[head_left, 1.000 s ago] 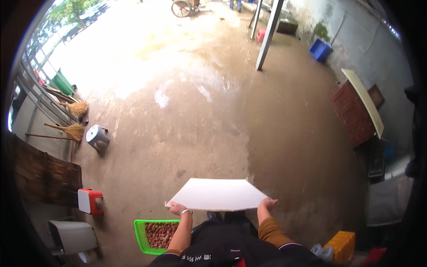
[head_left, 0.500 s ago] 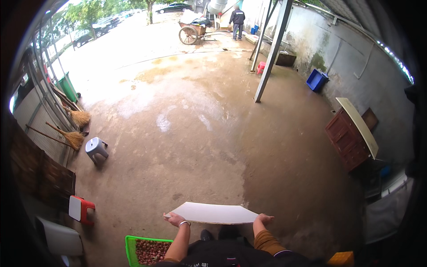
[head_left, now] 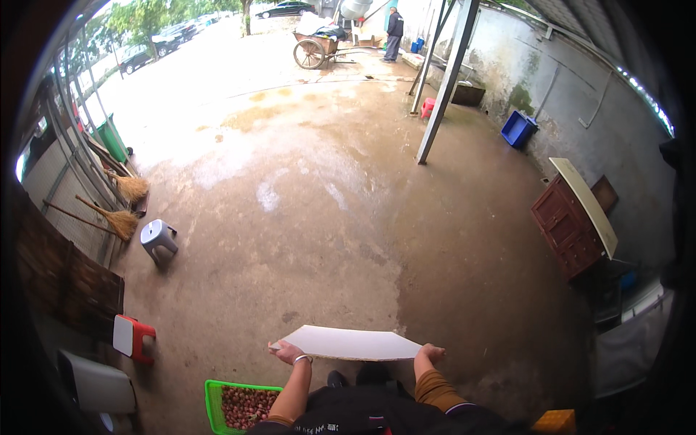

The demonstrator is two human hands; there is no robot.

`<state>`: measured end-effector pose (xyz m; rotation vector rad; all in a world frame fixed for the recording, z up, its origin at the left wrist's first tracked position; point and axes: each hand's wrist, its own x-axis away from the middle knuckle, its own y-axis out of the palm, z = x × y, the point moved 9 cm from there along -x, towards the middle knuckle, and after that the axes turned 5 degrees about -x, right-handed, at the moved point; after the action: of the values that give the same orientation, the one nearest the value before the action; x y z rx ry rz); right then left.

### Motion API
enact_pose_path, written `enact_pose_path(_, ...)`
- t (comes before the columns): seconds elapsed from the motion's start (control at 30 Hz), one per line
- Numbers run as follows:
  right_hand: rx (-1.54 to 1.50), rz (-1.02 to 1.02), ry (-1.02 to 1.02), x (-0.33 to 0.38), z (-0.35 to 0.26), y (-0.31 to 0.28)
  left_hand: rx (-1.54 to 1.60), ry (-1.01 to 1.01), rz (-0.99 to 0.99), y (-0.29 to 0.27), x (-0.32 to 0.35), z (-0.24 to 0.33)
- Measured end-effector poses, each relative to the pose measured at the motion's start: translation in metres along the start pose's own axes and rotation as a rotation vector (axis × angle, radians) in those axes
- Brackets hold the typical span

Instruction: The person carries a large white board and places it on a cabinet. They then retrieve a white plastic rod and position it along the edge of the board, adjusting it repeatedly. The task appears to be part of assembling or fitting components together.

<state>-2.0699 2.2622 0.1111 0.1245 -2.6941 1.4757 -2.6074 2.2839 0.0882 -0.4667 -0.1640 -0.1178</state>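
Note:
A long, thin white board (head_left: 355,343) with angled ends spans the space between my two hands, held out in front of me at the lower middle. My left hand (head_left: 287,351), with a bracelet at its wrist, is closed on the board's left end. Its right end is gripped by my right hand (head_left: 431,354). Part of my fingers is hidden by the board. Below my left forearm stands a bright green basket (head_left: 214,406) with many small reddish-brown round pieces (head_left: 248,406) in it, too small to name surely.
Along the left are a grey stool (head_left: 157,235), a red stool with a pale top (head_left: 133,339) and straw brooms (head_left: 119,223). A reddish-brown cabinet (head_left: 565,225) and a blue crate (head_left: 518,130) stand by the right wall. A metal post (head_left: 446,90) rises ahead. Far off, a person (head_left: 394,35) stands near a cart (head_left: 314,49).
The board and both hands sit very slightly higher in the picture, with the grip unchanged. The person in the distance has turned and shifted a little to the right.

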Motion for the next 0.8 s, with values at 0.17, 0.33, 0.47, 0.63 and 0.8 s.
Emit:
enact_pose_path(0.17, -0.024, -0.044, 0.019, 0.000, 0.001, 0.001, 0.031, 0.002, -0.013, -0.001, 0.001, 0.002)
enact_pose_path(0.33, -0.016, -0.049, 0.020, -0.002, 0.007, 0.003, -0.019, -0.025, -0.028, -0.004, 0.001, -0.002)
enact_pose_path(0.47, 0.019, -0.075, 0.013, -0.006, 0.017, 0.008, -0.064, -0.019, -0.036, -0.010, 0.002, -0.004)
enact_pose_path(0.63, 0.028, -0.103, 0.046, -0.002, 0.022, 0.002, -0.061, 0.015, -0.004, -0.016, 0.002, -0.006)
enact_pose_path(0.8, 0.018, -0.151, 0.064, 0.005, 0.016, -0.008, -0.092, 0.035, 0.020, -0.019, 0.001, -0.005)
